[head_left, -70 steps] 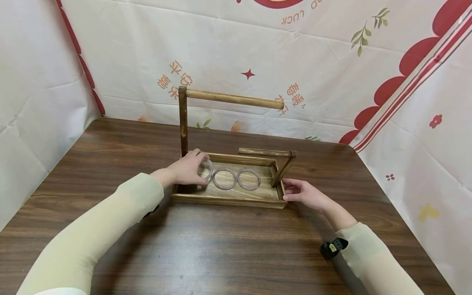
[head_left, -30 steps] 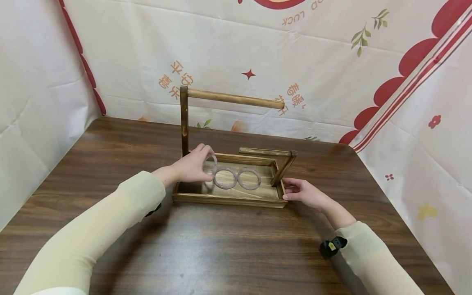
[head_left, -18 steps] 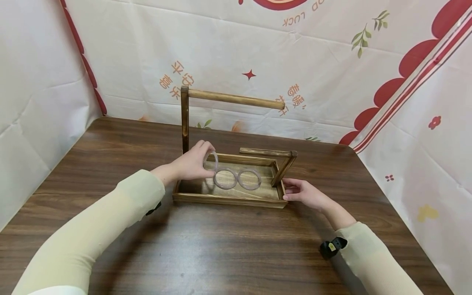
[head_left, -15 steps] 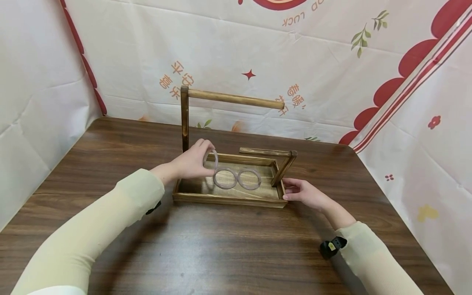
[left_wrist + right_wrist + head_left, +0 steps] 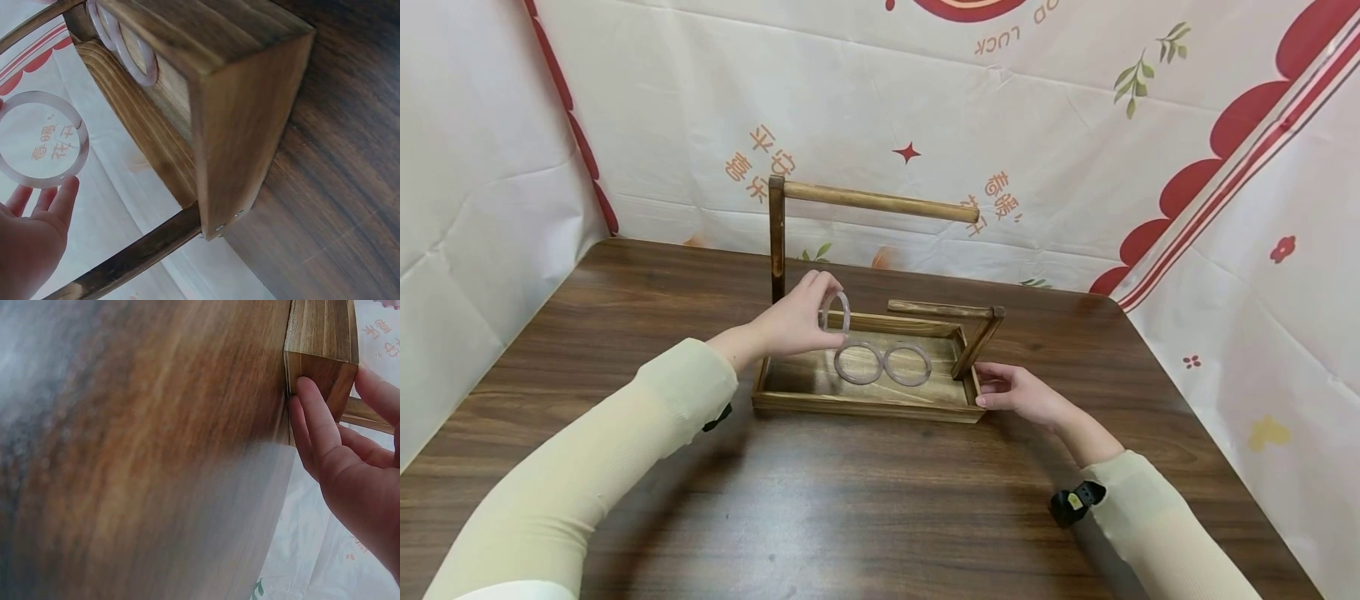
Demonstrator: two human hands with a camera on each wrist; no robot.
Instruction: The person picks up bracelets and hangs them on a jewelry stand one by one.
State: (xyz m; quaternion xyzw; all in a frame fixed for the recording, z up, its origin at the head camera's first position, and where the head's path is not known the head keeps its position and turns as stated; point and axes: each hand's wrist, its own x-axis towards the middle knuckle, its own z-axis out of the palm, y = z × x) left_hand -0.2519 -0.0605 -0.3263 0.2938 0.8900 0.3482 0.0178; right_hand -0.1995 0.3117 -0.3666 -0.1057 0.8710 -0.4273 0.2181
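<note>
In the head view my left hand [image 5: 797,317] holds a pale translucent bangle [image 5: 846,315] upright above the back left of a wooden tray [image 5: 865,410]. The left wrist view shows the fingertips under the bangle's lower edge, with another digit at its far side. Two more bangles, a middle one [image 5: 858,363] and a right one [image 5: 907,364], lie side by side on the tray floor. My right hand [image 5: 1022,394] touches the tray's right end. Extended fingers [image 5: 319,419] rest against that end wall in the right wrist view.
A tall wooden post [image 5: 777,242] at the tray's left end carries a long horizontal bar [image 5: 880,200]. On the right, a shorter post [image 5: 979,343] bears a short bar [image 5: 936,309]. A patterned curtain [image 5: 865,92] hangs behind the brown table [image 5: 850,517].
My left hand has lifted its bangle up and slightly right, away from the tray floor. The right hand stays at the tray's end, and the two lying bangles are unmoved.
</note>
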